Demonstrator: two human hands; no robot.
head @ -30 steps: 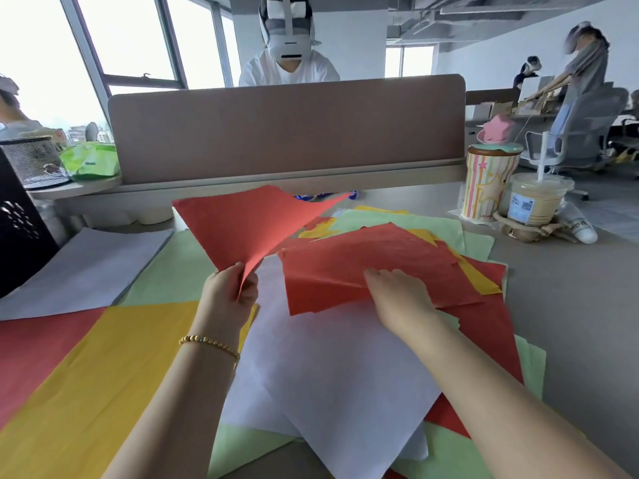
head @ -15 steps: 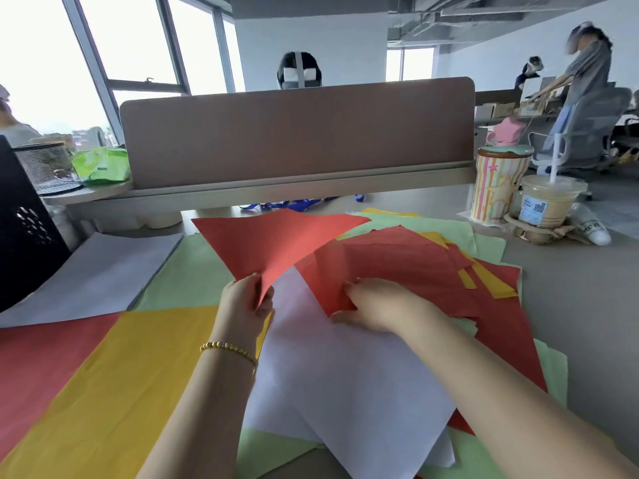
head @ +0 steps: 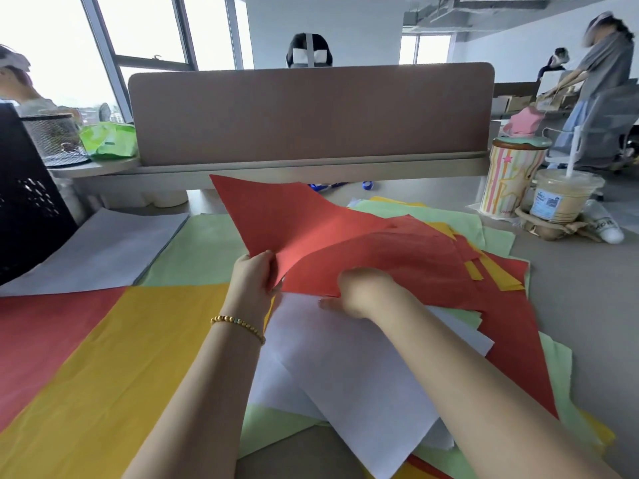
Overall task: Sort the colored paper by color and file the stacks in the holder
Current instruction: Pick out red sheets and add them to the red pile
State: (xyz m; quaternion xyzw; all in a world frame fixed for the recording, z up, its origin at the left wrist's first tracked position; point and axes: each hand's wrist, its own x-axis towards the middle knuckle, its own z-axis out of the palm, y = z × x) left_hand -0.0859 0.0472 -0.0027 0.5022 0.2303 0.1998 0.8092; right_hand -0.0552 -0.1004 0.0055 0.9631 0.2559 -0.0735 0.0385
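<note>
We pinch raised red sheet (head: pixel 294 219) in left hand (head: pixel 254 281); right hand (head: pixel 363 288) curls under next red sheet (head: pixel 397 261) on mixed pile, bench centre. Sorted red stack (head: pixel 45 333) lies leftward, nearer left hand.

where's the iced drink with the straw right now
In the head view, the iced drink stands at the far right of the desk, beside the striped cup.
</note>
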